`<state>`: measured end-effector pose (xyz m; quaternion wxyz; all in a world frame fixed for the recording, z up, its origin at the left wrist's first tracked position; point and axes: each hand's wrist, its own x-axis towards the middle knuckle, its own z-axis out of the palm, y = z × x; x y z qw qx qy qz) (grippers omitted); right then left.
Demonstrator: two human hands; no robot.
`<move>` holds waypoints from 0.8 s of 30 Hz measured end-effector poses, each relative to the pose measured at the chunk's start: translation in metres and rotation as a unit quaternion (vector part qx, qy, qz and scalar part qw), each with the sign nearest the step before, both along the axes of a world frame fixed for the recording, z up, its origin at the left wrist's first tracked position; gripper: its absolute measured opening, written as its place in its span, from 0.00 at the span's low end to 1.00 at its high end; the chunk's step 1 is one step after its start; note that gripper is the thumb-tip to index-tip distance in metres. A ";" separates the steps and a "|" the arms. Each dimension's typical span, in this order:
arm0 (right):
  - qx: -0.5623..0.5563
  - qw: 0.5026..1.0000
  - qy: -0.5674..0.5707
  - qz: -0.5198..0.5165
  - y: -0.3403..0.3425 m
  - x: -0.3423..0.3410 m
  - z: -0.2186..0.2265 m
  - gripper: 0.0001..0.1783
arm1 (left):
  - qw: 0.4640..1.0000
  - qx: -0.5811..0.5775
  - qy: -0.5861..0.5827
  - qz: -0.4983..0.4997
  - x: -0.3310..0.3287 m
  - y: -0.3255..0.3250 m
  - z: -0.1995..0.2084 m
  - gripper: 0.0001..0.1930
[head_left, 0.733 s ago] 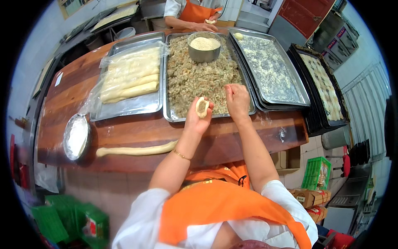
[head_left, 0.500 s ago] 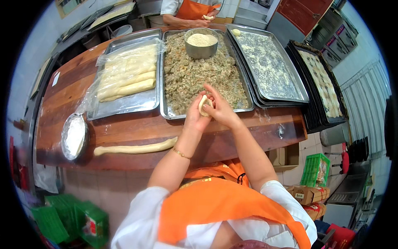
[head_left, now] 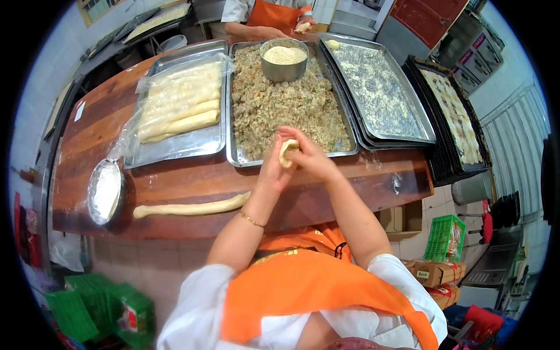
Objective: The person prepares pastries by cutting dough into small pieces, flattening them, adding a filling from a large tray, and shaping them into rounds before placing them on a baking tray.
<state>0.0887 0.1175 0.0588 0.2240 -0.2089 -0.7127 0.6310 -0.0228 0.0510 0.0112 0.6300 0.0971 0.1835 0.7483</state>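
A small cupped piece of dough (head_left: pixel 286 154) is held between my two hands, above the near edge of the filling tray. My left hand (head_left: pixel 273 167) supports it from the left with the fingers curled round its back. My right hand (head_left: pixel 312 156) presses at its open side, thumb and fingers closed on it; some fingertips are hidden. Just beyond lies a metal tray (head_left: pixel 236 162) spread with chopped filling (head_left: pixel 280 111). On the table's near edge, left of my wrist, rests a long dough rope (head_left: pixel 189 208).
A bowl of pale crumbs (head_left: pixel 284 56) stands in the filling. To the left are plastic-covered dough rolls (head_left: pixel 181 119) on a tray and a flour bowl (head_left: pixel 107 192). Right: a floured tray (head_left: pixel 379 87) and stacked dark pans (head_left: pixel 452 116). Opposite, a co-worker's hand (head_left: pixel 306 24) holds dough.
My hands have shifted slightly and turned the dough, which now shows a wider, more cupped opening. Across the table, the co-worker's hands have moved apart.
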 end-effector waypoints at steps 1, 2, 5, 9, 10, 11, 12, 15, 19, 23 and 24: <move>0.046 0.999 -0.022 -0.013 -0.006 -0.003 -0.007 0.35 | 0.998 -0.045 -0.019 0.028 0.005 0.004 -0.007 0.15; 0.055 0.998 -0.011 -0.016 -0.009 -0.004 -0.014 0.35 | 0.999 -0.039 -0.006 0.033 0.005 0.003 -0.015 0.15; -0.079 0.996 0.021 0.024 -0.016 0.001 -0.003 0.37 | 0.998 -0.034 0.027 0.038 0.004 0.001 -0.017 0.15; 0.121 0.991 -0.035 0.048 -0.008 0.020 0.012 0.51 | 0.999 -0.016 0.014 -0.037 -0.006 -0.008 -0.001 0.19; 0.218 0.974 -0.060 0.029 -0.008 0.020 0.017 0.51 | 0.998 0.004 -0.001 -0.069 -0.008 -0.010 0.002 0.21; 0.312 0.946 -0.085 0.009 -0.009 0.020 0.021 0.51 | 0.998 0.000 -0.008 -0.058 -0.001 -0.010 0.005 0.25; 0.405 0.908 -0.111 -0.012 -0.009 0.021 0.026 0.51 | 0.998 -0.004 -0.006 -0.061 0.006 -0.011 0.019 0.25; 0.405 0.912 -0.062 -0.024 -0.008 0.021 0.035 0.41 | 0.994 0.050 -0.019 -0.099 0.016 -0.020 0.038 0.24; 0.272 0.961 -0.051 0.013 -0.009 0.022 0.039 0.36 | 0.992 0.083 0.041 -0.081 0.024 -0.027 0.029 0.23; 0.300 0.951 0.036 -0.062 -0.021 0.016 0.040 0.31 | 0.987 0.094 0.118 -0.048 0.025 -0.030 0.031 0.23; 0.260 0.957 0.077 -0.099 -0.036 0.009 0.052 0.29 | 0.989 0.082 0.111 -0.047 0.024 -0.033 0.034 0.23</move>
